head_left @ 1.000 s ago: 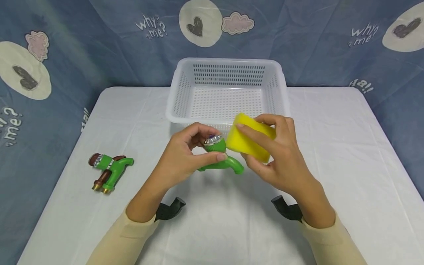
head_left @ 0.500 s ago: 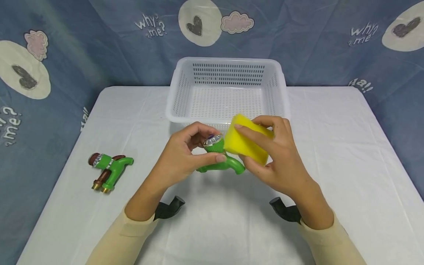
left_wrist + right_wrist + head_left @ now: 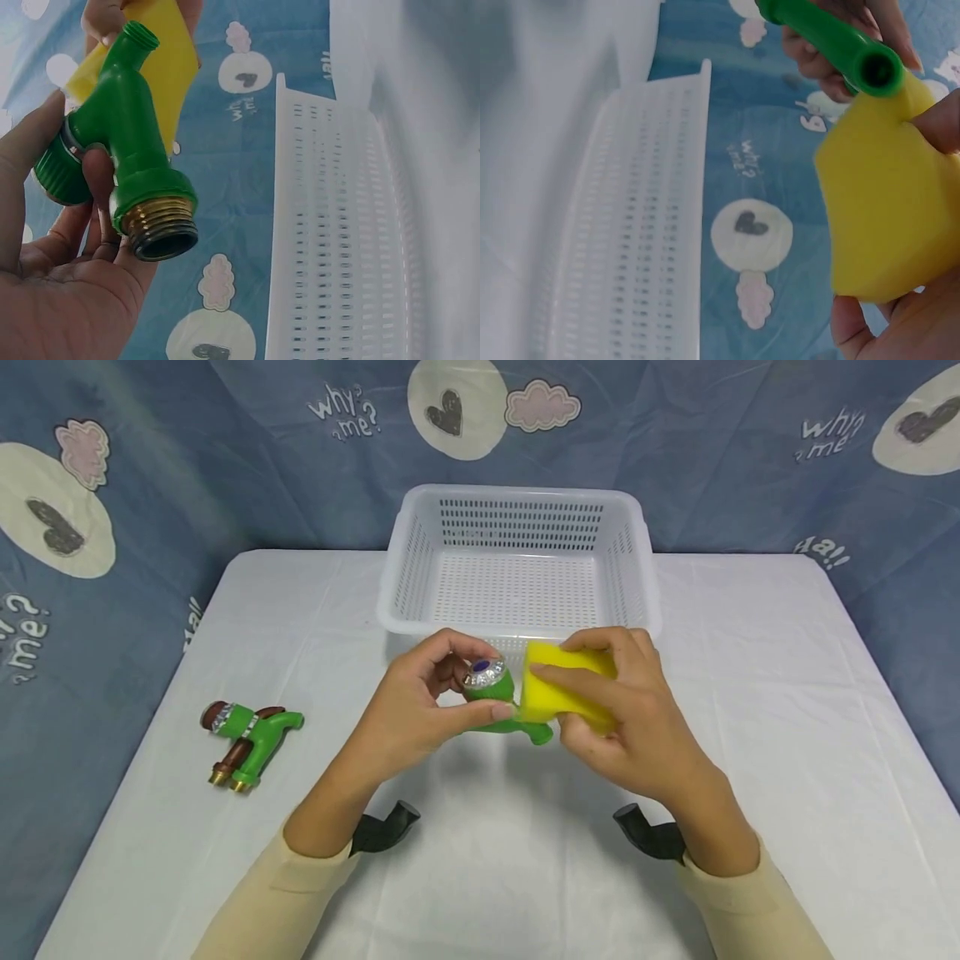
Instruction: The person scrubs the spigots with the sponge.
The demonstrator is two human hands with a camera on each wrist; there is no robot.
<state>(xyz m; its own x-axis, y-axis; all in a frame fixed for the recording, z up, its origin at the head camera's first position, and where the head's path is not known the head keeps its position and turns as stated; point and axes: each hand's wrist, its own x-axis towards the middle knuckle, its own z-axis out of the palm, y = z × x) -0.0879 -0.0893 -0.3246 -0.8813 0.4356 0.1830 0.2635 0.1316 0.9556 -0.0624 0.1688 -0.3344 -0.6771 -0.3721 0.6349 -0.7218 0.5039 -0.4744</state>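
Observation:
A green faucet (image 3: 491,686) with a silver-rimmed knob and a brass threaded end (image 3: 161,225) is held up over the table. My left hand (image 3: 412,706) grips it around the knob and neck, thumb on the near side. In my right hand (image 3: 630,710) a yellow sponge (image 3: 558,681) is pinched between thumb and fingers. The sponge lies against the faucet on its right side, near the spout (image 3: 877,69). Part of the faucet body is hidden behind my left thumb in the head view.
A white perforated plastic basket (image 3: 517,632) stands at the back middle of the white-covered table (image 3: 480,877). Two more faucets, one green (image 3: 266,747) and one brown (image 3: 234,760), lie together at the left. A blue printed cloth (image 3: 675,443) hangs behind.
The sponge has turned flatter and dropped slightly at the faucet's side. My left hand has tilted the faucet, so its knob top faces more toward the head camera. Both things stay held.

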